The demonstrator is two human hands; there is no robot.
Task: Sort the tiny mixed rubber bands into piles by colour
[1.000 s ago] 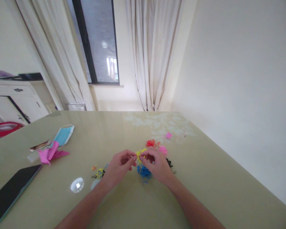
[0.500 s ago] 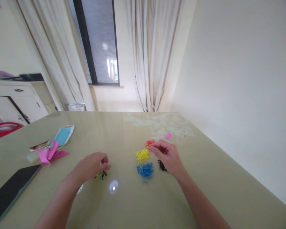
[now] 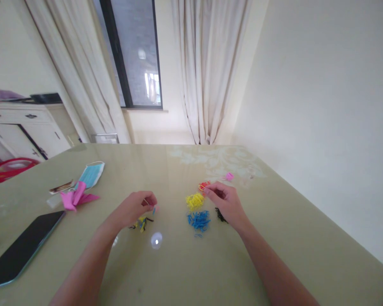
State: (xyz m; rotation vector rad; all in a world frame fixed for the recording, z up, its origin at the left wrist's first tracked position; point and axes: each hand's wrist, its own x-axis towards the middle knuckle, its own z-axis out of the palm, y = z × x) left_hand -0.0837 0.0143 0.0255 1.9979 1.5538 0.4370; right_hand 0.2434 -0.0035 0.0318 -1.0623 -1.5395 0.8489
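A tabletop [image 3: 181, 272] with small coloured bands sorted into piles, both hands of a person reaching in from the near side. The right hand [image 3: 226, 202] has thumb and forefinger pinched on a thin yellow band [image 3: 201, 187], which shows against the red pile [image 3: 204, 184]. Just nearer than the red lies the yellow pile [image 3: 195, 202], and nearer again the blue pile [image 3: 198, 220]; the black pile [image 3: 221, 215] sits to the right of the blue, partly covered by the right hand. The left hand [image 3: 135, 208] is curled, its fingertips close together above and beside a mixed cluster [image 3: 142, 223] of yellow and dark bands. A small blue piece [image 3: 153, 210] shows at its fingertips; whether it is gripped or lies behind them cannot be told. A pink object [image 3: 229, 176] rests beyond the right hand. On the left of the table are a blue face mask [image 3: 93, 174], a pink folded form [image 3: 77, 197] just nearer, and, nearest, a dark phone [image 3: 25, 246]. Curtains [image 3: 207, 72] flank a window [image 3: 137, 55] at the far side.
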